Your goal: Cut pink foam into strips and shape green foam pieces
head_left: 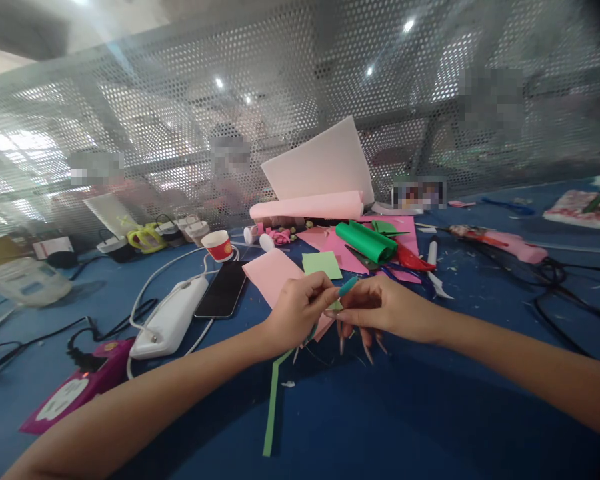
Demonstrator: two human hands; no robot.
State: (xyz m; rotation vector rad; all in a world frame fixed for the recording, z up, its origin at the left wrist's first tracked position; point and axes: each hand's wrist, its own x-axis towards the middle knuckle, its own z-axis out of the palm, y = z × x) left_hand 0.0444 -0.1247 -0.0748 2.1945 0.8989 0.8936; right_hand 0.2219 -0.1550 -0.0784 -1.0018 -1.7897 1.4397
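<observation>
My left hand (300,310) and my right hand (380,307) meet over the blue table (410,413), both pinched on a thin green paper strip (273,407). The strip hangs from my left fingers down toward the table's near edge. Its upper end is wound into a small teal-green roll (349,287) between the fingertips of both hands. My right hand's other fingers, with long nails, point down to the table. Just behind my hands lie a pink sheet (273,270) and a light green square of paper (322,264).
Behind are a green paper roll (366,241), pink foam roll (307,205), white sheet (325,163) and red-and-white cup (219,245). Left lie a phone (223,290), white power bank (170,320), a magenta device (75,390) and cables. A pink glue gun (505,241) lies right. A perforated metal screen (130,120) backs the table.
</observation>
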